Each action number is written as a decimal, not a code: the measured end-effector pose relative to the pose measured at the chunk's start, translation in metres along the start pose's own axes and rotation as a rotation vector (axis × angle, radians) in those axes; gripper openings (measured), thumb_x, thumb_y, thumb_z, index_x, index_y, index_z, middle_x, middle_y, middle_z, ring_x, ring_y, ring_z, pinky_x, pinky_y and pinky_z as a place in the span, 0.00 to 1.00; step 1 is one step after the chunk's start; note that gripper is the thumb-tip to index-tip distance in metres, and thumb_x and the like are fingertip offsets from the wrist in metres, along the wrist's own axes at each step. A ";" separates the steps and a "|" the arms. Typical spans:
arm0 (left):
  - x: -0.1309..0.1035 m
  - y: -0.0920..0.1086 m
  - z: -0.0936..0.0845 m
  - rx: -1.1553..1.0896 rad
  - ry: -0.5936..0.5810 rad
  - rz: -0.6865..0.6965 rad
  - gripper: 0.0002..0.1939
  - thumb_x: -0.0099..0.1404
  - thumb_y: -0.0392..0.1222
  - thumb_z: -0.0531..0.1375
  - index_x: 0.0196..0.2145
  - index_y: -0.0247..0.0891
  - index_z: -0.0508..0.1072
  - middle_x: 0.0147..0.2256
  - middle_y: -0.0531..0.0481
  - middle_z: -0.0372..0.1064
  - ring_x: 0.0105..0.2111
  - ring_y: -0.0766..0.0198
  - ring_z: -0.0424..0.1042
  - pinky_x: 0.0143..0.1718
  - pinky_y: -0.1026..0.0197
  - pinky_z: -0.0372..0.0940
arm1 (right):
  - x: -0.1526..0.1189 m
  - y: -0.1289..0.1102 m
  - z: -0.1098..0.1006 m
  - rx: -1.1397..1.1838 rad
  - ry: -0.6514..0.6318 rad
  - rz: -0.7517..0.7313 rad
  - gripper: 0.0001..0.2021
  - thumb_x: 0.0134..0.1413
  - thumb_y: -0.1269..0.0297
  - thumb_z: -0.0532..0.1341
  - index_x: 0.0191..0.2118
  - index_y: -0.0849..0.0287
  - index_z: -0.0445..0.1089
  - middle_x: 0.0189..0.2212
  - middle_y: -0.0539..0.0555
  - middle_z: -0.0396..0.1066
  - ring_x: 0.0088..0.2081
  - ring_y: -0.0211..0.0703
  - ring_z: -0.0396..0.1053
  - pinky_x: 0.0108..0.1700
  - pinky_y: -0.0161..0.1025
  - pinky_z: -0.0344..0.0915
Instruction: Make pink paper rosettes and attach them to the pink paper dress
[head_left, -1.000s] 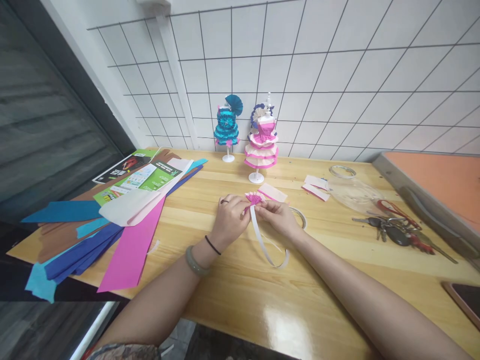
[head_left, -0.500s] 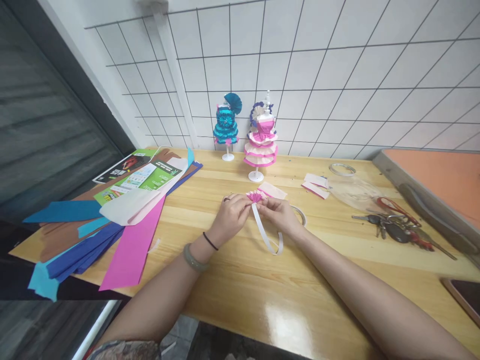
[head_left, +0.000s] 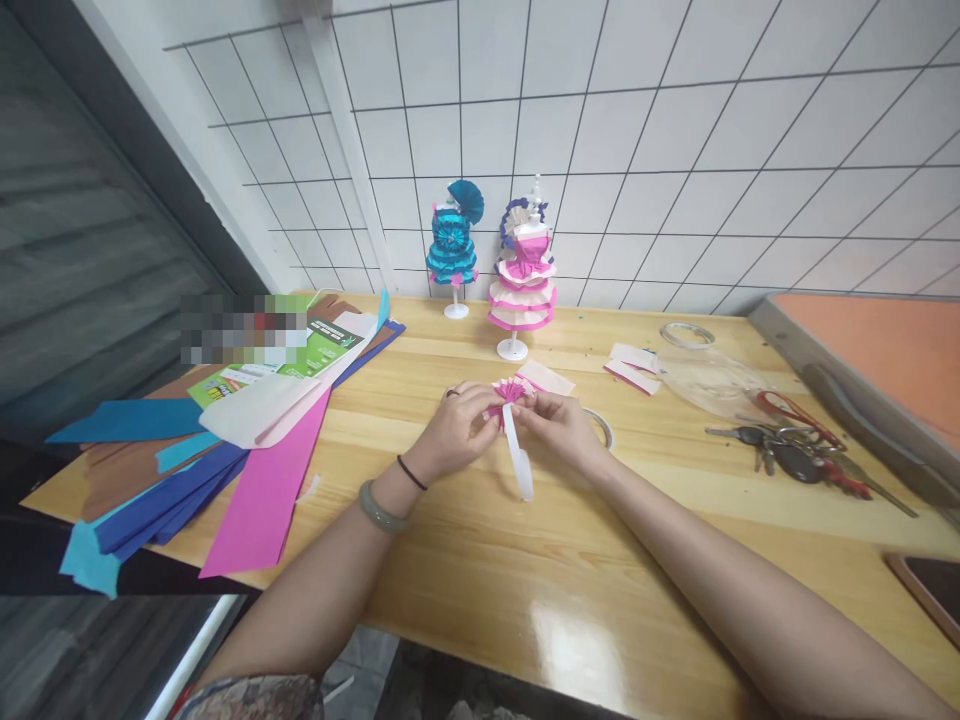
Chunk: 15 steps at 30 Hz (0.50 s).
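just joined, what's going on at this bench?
A person's left hand and right hand pinch a pleated pink-and-white paper fan above the light wooden table. A narrow white strip hangs down between the hands. Behind stand a ruffled teal paper dress and a tiered pink-and-cream paper dress, each on a white stand. Coloured paper sheets lie at left.

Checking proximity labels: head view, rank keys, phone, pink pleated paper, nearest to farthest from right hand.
1. Pink pleated paper: touching the right hand.
2. Keys: off to the right.
3. Phone: far right, cut by frame.
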<state>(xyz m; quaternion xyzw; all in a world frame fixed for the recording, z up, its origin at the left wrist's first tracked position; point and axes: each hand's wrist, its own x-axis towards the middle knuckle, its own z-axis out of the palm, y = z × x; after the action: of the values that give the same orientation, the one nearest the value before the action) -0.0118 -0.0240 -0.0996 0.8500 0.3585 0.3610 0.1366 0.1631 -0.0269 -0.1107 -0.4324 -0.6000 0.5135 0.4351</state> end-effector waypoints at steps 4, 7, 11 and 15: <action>0.001 -0.002 0.000 -0.058 0.020 -0.022 0.09 0.62 0.36 0.50 0.32 0.37 0.71 0.35 0.47 0.70 0.40 0.61 0.66 0.44 0.55 0.59 | -0.001 -0.001 0.001 -0.013 -0.024 -0.001 0.15 0.46 0.53 0.61 0.25 0.62 0.67 0.22 0.48 0.66 0.24 0.34 0.61 0.27 0.33 0.57; 0.002 -0.003 0.001 -0.104 0.044 -0.054 0.12 0.63 0.37 0.50 0.27 0.37 0.70 0.31 0.48 0.70 0.36 0.63 0.67 0.42 0.57 0.60 | -0.003 0.000 0.003 -0.047 -0.026 -0.003 0.14 0.47 0.54 0.61 0.26 0.62 0.67 0.21 0.48 0.65 0.23 0.34 0.59 0.25 0.32 0.55; 0.002 -0.005 0.001 -0.140 0.058 -0.063 0.11 0.62 0.40 0.52 0.26 0.37 0.71 0.30 0.48 0.70 0.36 0.62 0.68 0.42 0.57 0.60 | -0.005 0.001 0.006 -0.057 -0.031 0.002 0.13 0.47 0.54 0.60 0.26 0.62 0.67 0.22 0.48 0.66 0.23 0.34 0.60 0.25 0.33 0.56; 0.002 -0.006 0.002 -0.147 0.054 -0.082 0.09 0.60 0.42 0.55 0.26 0.37 0.72 0.30 0.47 0.70 0.36 0.61 0.68 0.42 0.57 0.61 | -0.005 0.002 0.006 -0.036 -0.025 0.024 0.12 0.47 0.55 0.60 0.27 0.61 0.68 0.22 0.48 0.68 0.24 0.36 0.62 0.27 0.34 0.58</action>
<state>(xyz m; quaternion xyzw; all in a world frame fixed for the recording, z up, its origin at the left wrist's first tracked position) -0.0124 -0.0183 -0.1025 0.8122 0.3689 0.4035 0.2035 0.1586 -0.0327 -0.1134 -0.4407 -0.6093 0.5132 0.4137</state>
